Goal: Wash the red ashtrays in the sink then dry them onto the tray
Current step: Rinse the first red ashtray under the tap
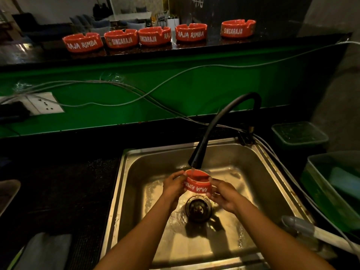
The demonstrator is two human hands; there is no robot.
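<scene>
One red ashtray held over the middle of the steel sink, directly under the black faucet spout. Thin stream of water falling from the spout onto the far rim of the ashtray. Left hand closed on the left side of it, thumb along the rim; right hand closed on the right side, fingers curled under the wall. White letters on the ashtray wall upside down toward the camera. Round drain just below the hands, with wet metal and ripples of water around it.

Five more red ashtrays in a row on the dark upper counter, well apart from the sink: RAJA RIMBA ashtray at the far left, then two SINGARAJA ones touching each other, another RAJA RIMBA, and a last SINGARAJA standing alone on the right.

Grey cables across the green wall panel, white socket at the left. Green tub beside the sink on the right.
</scene>
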